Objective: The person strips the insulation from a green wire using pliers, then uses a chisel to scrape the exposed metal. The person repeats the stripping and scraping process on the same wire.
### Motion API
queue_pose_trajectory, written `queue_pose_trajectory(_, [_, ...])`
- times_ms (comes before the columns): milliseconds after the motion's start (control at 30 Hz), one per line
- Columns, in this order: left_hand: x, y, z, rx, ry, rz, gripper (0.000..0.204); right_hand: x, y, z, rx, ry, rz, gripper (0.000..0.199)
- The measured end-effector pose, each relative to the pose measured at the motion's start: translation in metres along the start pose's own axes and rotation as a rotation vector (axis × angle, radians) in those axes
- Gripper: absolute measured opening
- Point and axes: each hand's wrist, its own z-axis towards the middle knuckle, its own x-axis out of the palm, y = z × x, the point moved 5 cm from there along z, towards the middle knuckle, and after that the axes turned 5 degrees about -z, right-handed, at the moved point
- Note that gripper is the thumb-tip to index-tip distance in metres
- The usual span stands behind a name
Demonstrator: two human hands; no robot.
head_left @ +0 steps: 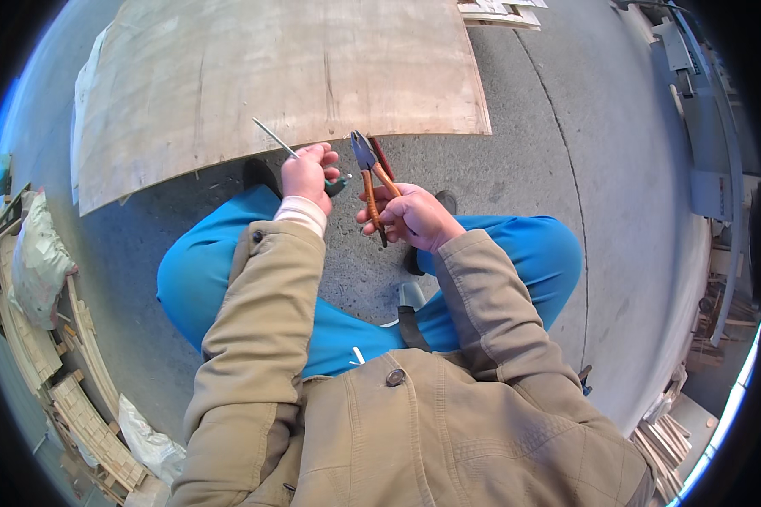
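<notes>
- Grey concrete floor [600,169] underlies the scene; wood offcuts [97,422] and a pale plastic bag [42,253] line the left margin.
- Plywood sheet [271,76]: spans the upper left and upper centre, its lower edge running just above mid-frame.
- Left hand [307,173], centre: fingers curled around a screwdriver [275,137], whose thin metal shaft points to the upper left; its dark green handle projects at the hand's right side.
- Right hand [418,218], centre: fingers and thumb wrapped about the pliers [364,154], head uppermost, orange handles spread apart.
- Slim dark red object [381,156]: just right of the pliers; whether the right hand also holds it cannot be told.
- Handling (judged): the pliers are probably stiff, dense and head-heavy, best held well down both handles, where sleeves should resist slipping; the screwdriver is likely lighter and rigid, best held by its handle, since the bare shaft may be slick. Neither appears fragile.
</notes>
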Motion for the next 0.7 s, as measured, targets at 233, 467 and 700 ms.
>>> queue_pose_trajectory(233, [0.007, -0.131, -0.054, 0.349, 0.338, 0.059, 0.021, 0.004, -0.009, 0.016, -0.015, 0.123, 0.171, 0.059])
queue_pose_trajectory(467, [0.003, -0.168, -0.064, 0.354, 0.235, 0.106, 0.020, -0.001, -0.018, 0.024, 0.066, 0.034, 0.081, 0.054])
queue_pose_trajectory(700, [0.028, -0.170, -0.067, 0.418, 0.413, 0.092, 0.021, 0.002, -0.018, 0.031, 0.077, -0.004, 0.045, 0.055])
